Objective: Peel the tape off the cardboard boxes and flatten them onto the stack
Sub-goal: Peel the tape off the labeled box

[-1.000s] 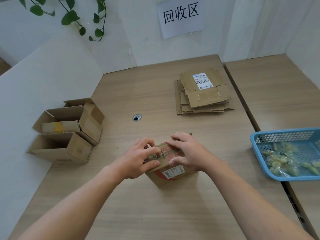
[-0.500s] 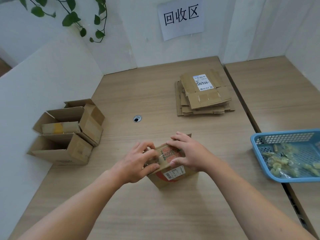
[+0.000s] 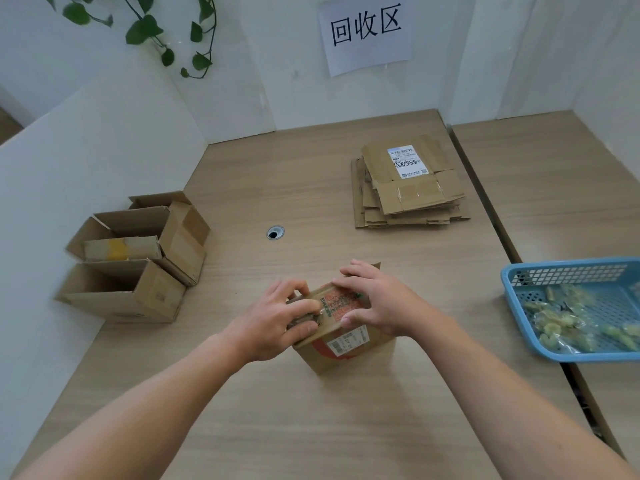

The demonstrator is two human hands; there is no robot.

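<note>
surface: light wood, runs to the back wall; carries all the cardboard. A second one butts against it on the right.
partition: white, along the left edge; the open boxes sit against it.
open boxes: cluster at left, mouths open, flaps up; one has a yellow patch on a flap. Well apart from the hands.
stack: flattened cardboard, far right of centre, several layers, edges uneven. Top sheet has a white shipping label with handwritten digits.
basket: blue plastic, right edge, partly out of frame; holds crumpled clear-yellowish wads.
plant: green vine hanging top left.
sign: white paper on back wall, reads 回收区.
small box: upright on the surface near centre, between both hands; red print on top, barcode label on the near face. Still unflattened, well apart from the stack.
right hand: fingers spread and curled over the box top, thumb on the near edge, holding it down.
left hand: fingers curled, pinching with the thumb at the top's left edge; can't tell if tape is between them.
grommet hole: round, between open boxes and stack.
</note>
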